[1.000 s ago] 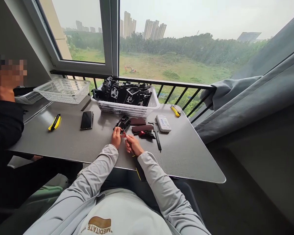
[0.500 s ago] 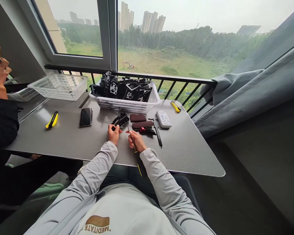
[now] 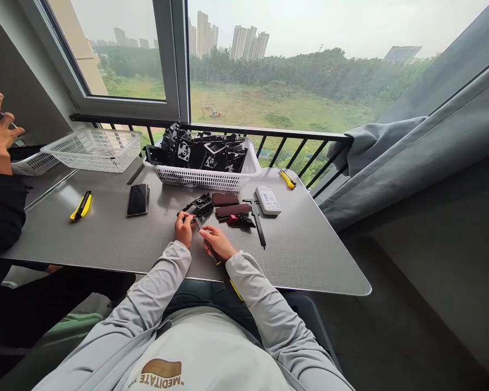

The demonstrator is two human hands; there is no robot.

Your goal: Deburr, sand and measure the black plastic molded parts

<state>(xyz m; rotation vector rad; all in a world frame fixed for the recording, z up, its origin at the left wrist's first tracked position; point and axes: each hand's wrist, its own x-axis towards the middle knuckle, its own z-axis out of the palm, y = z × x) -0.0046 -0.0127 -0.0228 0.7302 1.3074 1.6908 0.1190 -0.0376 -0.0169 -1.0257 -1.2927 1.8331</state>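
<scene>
My left hand [image 3: 183,230] is closed, pinching the near end of a black plastic part [image 3: 200,204] that lies toward the basket. In my right hand [image 3: 219,242] is a flat file [image 3: 228,279] with a black and yellow handle, which slants down past the table's front edge. The file's grey tip reaches the left fingertips; whether it touches the plastic is too small to tell. Just right of the part lie two dark brown pads [image 3: 233,210] and a black piece with a red patch [image 3: 241,220]. Beyond those are black calipers [image 3: 259,225].
A white basket [image 3: 204,179] heaped with black plastic parts stands at the back by the railing. Around the table are a white case [image 3: 268,200], two yellow cutters [image 3: 81,206], a phone [image 3: 137,200] and another white basket [image 3: 95,155]. A co-worker's hand [image 3: 0,136] is raised at the left.
My right hand has moved left and turned the file, so its tip now meets the left fingertips. The view has shifted slightly. The co-worker's fingers have spread.
</scene>
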